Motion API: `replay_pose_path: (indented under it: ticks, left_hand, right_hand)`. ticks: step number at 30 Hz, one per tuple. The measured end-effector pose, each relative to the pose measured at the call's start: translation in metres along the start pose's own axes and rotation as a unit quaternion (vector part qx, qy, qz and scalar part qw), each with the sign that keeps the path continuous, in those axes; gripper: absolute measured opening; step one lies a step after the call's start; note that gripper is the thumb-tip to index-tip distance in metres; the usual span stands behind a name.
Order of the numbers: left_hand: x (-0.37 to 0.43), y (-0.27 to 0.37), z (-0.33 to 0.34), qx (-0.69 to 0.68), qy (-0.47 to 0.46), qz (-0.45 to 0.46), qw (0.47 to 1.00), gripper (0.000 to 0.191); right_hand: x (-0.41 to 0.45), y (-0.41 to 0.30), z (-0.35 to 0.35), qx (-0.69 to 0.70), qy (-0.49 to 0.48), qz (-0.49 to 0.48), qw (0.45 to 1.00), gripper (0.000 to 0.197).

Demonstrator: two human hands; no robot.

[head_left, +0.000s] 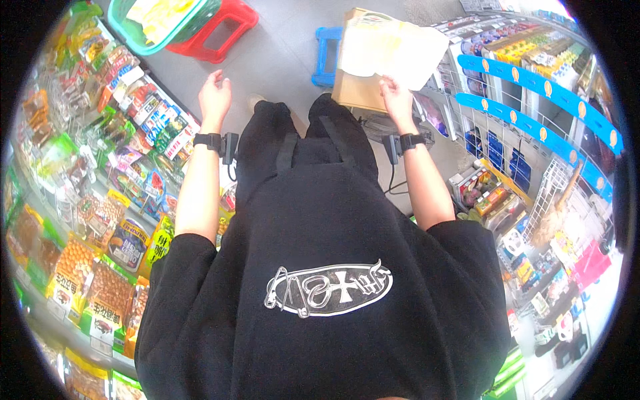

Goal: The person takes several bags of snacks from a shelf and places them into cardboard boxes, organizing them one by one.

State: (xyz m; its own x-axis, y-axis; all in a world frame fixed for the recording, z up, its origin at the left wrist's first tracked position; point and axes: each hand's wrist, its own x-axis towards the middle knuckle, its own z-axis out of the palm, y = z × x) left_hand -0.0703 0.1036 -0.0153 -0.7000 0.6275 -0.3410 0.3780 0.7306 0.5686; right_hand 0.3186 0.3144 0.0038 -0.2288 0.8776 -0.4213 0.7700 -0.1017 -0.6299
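Note:
My left hand is raised over the grey floor with nothing in it, its fingers loosely curled and the thumb apart. It is nearest a green plastic basket that holds pale yellow and white material. My right hand pinches the near edge of a white sheet-like thing. Glare washes out its surface, so its exact kind is unclear. Under it is a brown cardboard box, partly covered by the white thing and standing by a blue plastic stool.
The basket rests on a red plastic stool. Shelves of packaged snacks line my left side. On my right stand a wire rack with blue strips and a low crate of goods. Each wrist wears a strapped device with a cable.

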Motion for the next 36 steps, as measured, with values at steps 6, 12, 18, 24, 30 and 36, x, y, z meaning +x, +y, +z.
replay_pose_path:
  ticks: [6, 12, 18, 24, 30, 36]
  left_hand:
    - [0.020, -0.069, -0.074, -0.071, 0.057, -0.013, 0.996, 0.035]
    - [0.031, -0.117, -0.103, -0.124, 0.122, -0.056, 0.983, 0.033]
    - [0.036, -0.134, -0.113, -0.128, 0.119, -0.112, 0.978, 0.032]
    - [0.068, -0.143, -0.139, -0.078, 0.116, -0.155, 0.978, 0.032]
    - [0.125, -0.113, -0.173, -0.055, 0.129, -0.188, 0.972, 0.032]
    - [0.194, -0.085, -0.183, -0.094, 0.173, -0.160, 0.967, 0.033]
  right_hand:
    - [0.024, -0.071, 0.066, 0.003, 0.007, -0.114, 0.993, 0.028]
    - [0.038, -0.173, 0.098, -0.051, -0.029, -0.148, 0.987, 0.032]
    - [0.077, -0.187, 0.129, -0.038, -0.071, -0.116, 0.990, 0.029]
    - [0.130, -0.216, 0.169, 0.032, -0.173, -0.044, 0.983, 0.026]
    - [0.220, -0.284, 0.197, 0.013, -0.220, -0.084, 0.972, 0.028]
    - [0.295, -0.362, 0.219, -0.065, -0.231, -0.185, 0.953, 0.027]
